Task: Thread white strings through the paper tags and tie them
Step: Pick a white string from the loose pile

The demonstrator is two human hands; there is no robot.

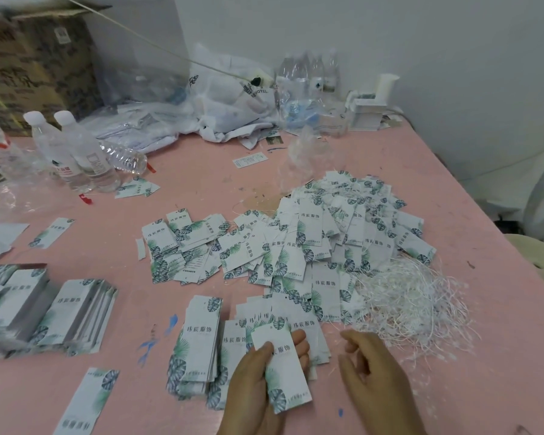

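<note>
Your left hand (pixel 266 368) pinches one tag (pixel 280 368) near the front of the counter (pixel 201 189), thumb on its face, fingers behind. Your right hand (pixel 371 368) hangs loosely curled and holds nothing. Reach right into the strings (pixel 415 296), tease out a single strand, and keep the tag's hole end turned up and clear of your thumb.

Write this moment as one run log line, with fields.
left hand: holds tag | right hand: empty, near strings | tag: not yet threaded
</note>
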